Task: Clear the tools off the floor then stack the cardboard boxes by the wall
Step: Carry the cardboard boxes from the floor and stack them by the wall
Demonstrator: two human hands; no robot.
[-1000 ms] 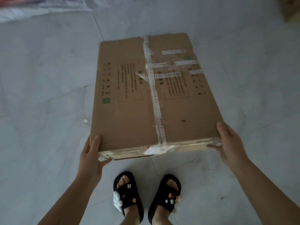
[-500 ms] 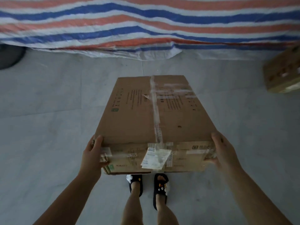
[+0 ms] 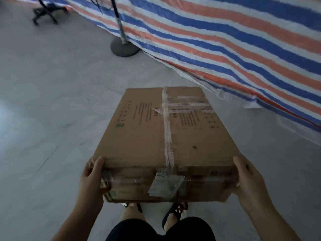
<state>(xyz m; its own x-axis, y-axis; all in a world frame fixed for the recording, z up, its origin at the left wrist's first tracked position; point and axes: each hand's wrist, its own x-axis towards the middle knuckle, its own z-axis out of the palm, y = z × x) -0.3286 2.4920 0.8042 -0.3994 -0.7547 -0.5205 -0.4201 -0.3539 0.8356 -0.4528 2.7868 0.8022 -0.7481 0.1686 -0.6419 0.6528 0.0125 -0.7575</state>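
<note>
A large flat cardboard box (image 3: 142, 136), taped down the middle and printed on top, is held level in front of me above the grey floor. My left hand (image 3: 92, 178) grips its near left corner, thumb on the top face. On the near right corner my right hand (image 3: 248, 178) grips the same way. A white label hangs on the near side face. My feet in dark sandals show under the box.
A striped blue, orange and white tarp (image 3: 225, 40) runs along the right and far side. A fan stand with a round base (image 3: 124, 47) stands at the tarp's edge. A dark wheeled chair base (image 3: 44, 12) sits at the far left.
The box has stayed in both hands while my view turned left. The tarp now runs diagonally on the right, the fan stand came into view, and another cardboard box on the right went out of sight.
</note>
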